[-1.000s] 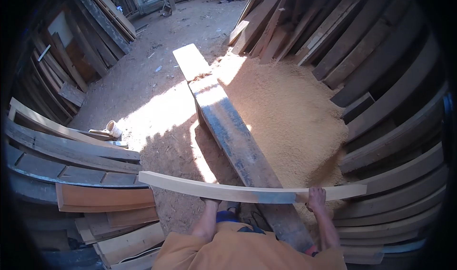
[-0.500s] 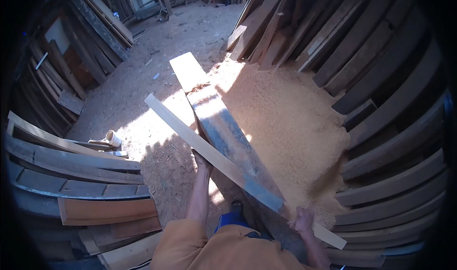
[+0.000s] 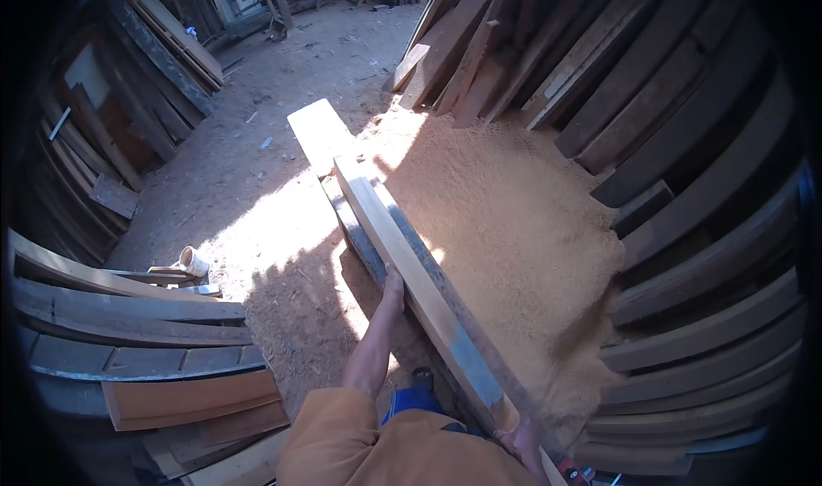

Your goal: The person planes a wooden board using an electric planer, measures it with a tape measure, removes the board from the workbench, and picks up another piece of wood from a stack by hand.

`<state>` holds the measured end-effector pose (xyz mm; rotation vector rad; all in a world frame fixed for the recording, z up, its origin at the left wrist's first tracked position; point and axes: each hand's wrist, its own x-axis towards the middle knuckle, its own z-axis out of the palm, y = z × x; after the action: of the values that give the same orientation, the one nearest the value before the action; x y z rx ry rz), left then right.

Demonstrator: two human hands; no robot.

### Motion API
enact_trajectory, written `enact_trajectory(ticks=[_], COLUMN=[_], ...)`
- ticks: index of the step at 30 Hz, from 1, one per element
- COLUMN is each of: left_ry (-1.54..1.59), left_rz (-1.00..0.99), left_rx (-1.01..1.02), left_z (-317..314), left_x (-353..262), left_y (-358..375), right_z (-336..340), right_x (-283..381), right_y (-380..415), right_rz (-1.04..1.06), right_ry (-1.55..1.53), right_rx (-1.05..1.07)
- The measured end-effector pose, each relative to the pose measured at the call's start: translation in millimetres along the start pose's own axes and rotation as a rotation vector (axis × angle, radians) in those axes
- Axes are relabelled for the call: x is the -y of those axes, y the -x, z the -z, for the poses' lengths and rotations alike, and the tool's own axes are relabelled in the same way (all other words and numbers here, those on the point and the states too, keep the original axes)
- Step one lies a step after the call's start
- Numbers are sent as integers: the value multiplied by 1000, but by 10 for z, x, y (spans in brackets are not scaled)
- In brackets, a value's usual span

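A long, pale wooden board (image 3: 396, 244) with a blue-grey patch near its lower end lies lengthwise over a narrow, dark bench-like bed (image 3: 418, 248). My left hand (image 3: 393, 289) grips the board's left side around mid-length; its fingers are partly hidden. Close to my body, my right hand (image 3: 521, 439) is closed around the board near its lower end. Beyond the board's far tip, the bed's far end (image 3: 321, 131) shows bright in the sunlight.
Sawdust (image 3: 514, 220) is heaped right of the bed. Planks (image 3: 685, 135) lean along the right side, and stacked boards (image 3: 188, 396) lie at the left. A white bucket (image 3: 195, 262) rests on its side. A red and black object (image 3: 569, 471) shows at the bottom edge.
The board has swung from slanting across the bed to lying along it, its far end moving right. My left hand went right and upward with it; my right hand shifted down toward my body.
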<state>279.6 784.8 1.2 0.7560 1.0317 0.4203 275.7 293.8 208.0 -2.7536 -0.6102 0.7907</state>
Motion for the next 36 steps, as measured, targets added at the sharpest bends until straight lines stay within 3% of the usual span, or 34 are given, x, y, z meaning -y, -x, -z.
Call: enact_trajectory(ticks=[3,7,10,18,23,30,33,35,36], left_ry=[-263,-639,-655,-748,-634,-770,-828,-822,-940], left_rz=[-195,-464,-309,-377,-346,-285,-298,-116,-43], left_rx=[-72,-56,-1,-97,-29,16,62,119,71], left_z=[-72,-86,-145,-217,-261,-296,-22,177,467], left_x=[154,181,-53,110,358,1015,1575,1873,2331], left_y=[132,551,661,643,939,1882,2438,3145,3237], right_z=[253,-119,-76,-462,-382,-290,-179,-250,-264], right_x=[489,340,449,64,-145,-1040,-1409,-1759,-1825], right_y=[-86,-352,-560,-676,-581,-294,-57,47,64], right_rz=[-218,-76,-152,-17,15,6,2,59,91], right_ry=[108,66,77,71,-182,-109,-43,2,24], right_rx=[244,151,198,198,136,260,278,271,273])
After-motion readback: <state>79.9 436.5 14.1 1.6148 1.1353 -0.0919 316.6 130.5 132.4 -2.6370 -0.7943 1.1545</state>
